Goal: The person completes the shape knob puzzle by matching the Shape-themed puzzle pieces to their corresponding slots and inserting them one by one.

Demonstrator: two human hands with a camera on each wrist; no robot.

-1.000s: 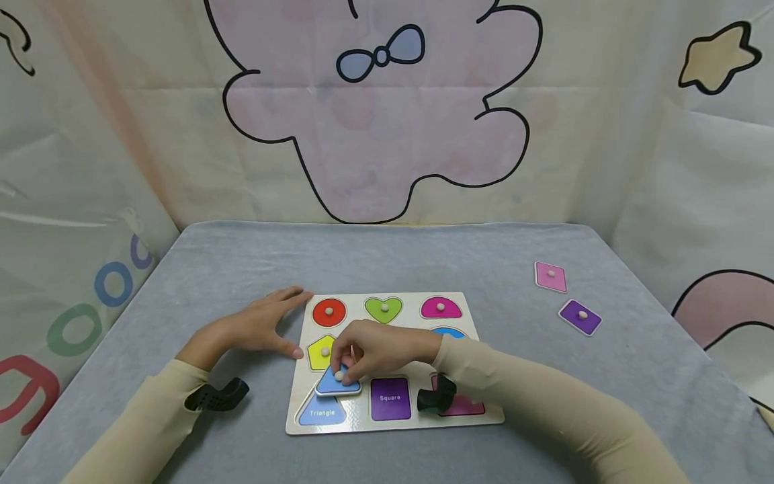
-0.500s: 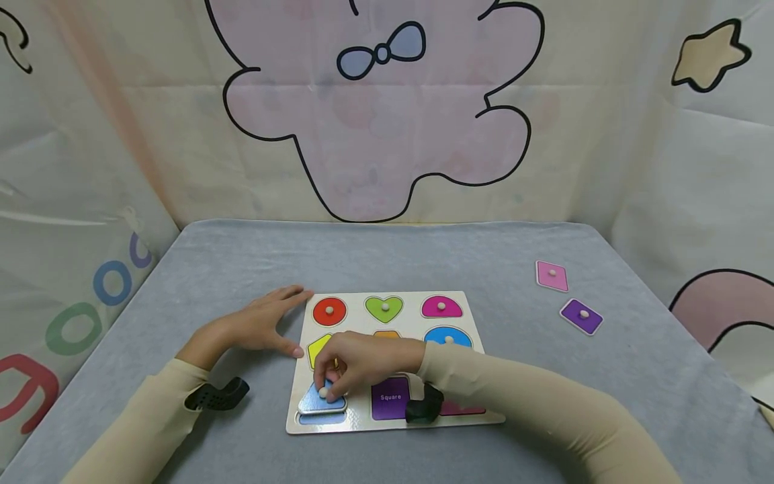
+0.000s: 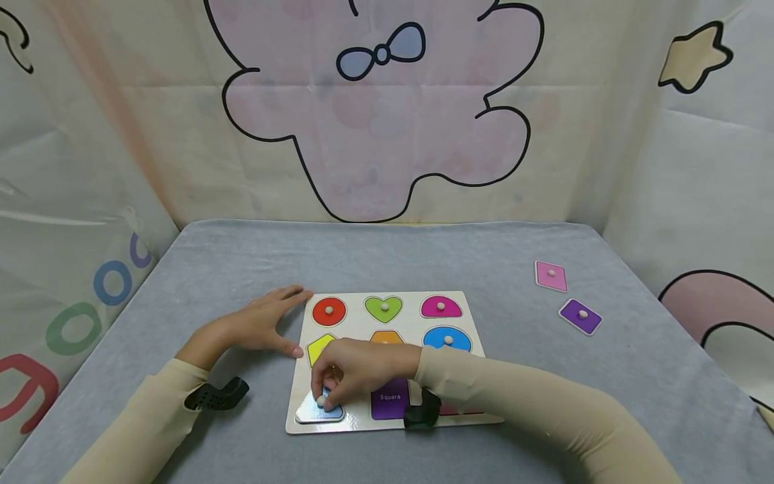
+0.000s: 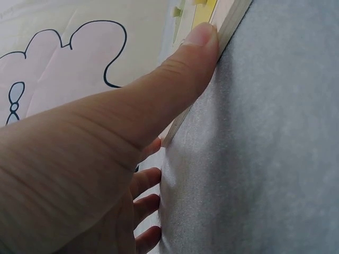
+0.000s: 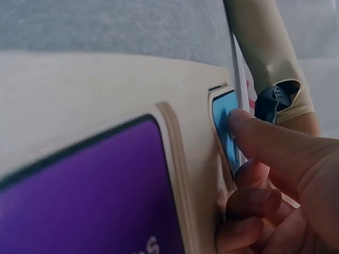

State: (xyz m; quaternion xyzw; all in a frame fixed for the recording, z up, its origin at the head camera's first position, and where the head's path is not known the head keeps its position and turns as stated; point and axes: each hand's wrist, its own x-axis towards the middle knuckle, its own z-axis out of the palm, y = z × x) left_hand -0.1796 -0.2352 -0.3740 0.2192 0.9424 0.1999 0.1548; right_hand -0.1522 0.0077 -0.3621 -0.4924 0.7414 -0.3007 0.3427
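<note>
My right hand (image 3: 365, 366) pinches the small knob of a blue triangle puzzle piece (image 3: 305, 413). The piece lies over the triangle recess at the board's near left corner; in the right wrist view the blue triangle piece (image 5: 220, 108) shows its edge standing at the board surface. The white shape puzzle board (image 3: 358, 411) rests on the table. My left hand (image 3: 254, 326) has its fingers spread along the board's left edge, the thumb (image 4: 198, 42) touching that edge in the left wrist view. Beside the triangle, the purple recess (image 3: 390, 401) reads "Square".
Red circle (image 3: 322, 317), green heart (image 3: 376, 304) and magenta half-circle (image 3: 431, 312) pieces sit in the far row, a blue oval (image 3: 437, 337) below. A pink piece (image 3: 542, 279) and a purple piece (image 3: 573, 319) lie loose at the right on the grey cloth (image 3: 423, 255).
My right hand has moved the triangle piece left and toward me, from partly above the printed triangle recess to covering it. My left hand has stayed in place.
</note>
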